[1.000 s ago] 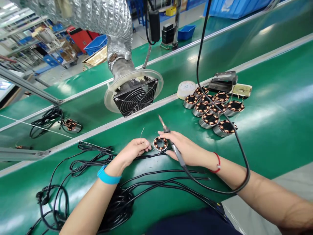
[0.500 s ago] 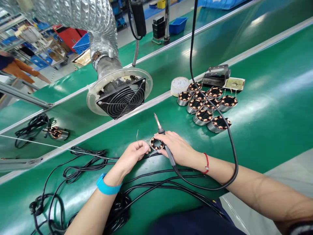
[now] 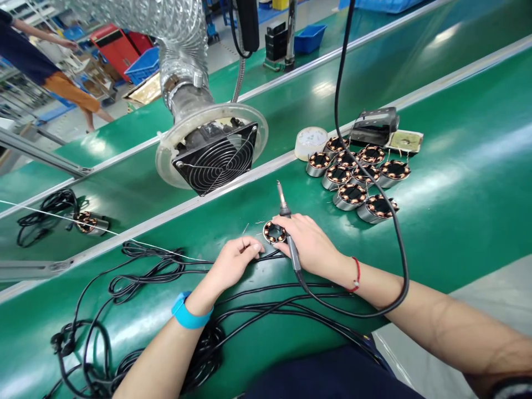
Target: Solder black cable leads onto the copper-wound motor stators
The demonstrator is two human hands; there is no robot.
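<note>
My right hand [image 3: 310,241] is closed around a grey-handled soldering iron [image 3: 293,254], its tip pointing up and away. The thumb and fingers of that hand also grip a small ring-shaped motor stator [image 3: 274,232] with copper windings, resting at the bench surface. Left of the stator, my left hand [image 3: 236,260] is closed with its thumb against the fingers. A thin pale wire [image 3: 158,246] runs from the left edge to this hand, and a short fine end [image 3: 245,228] shows just above the fingers. My left fingertips are slightly apart from the stator.
Several finished-looking stators [image 3: 351,195] stand at the right beside a tape roll [image 3: 311,143] and a dark metal holder [image 3: 374,126]. A fume extractor fan [image 3: 220,160] hangs ahead. Black cables [image 3: 153,271] cover the near left bench. The iron's cord [image 3: 401,266] loops over my right forearm. A person [image 3: 37,55] walks behind.
Both hands shift slightly right in view, with the iron and stator. My left fingers move a little away from the stator and its leads. The person in the background comes further into view.
</note>
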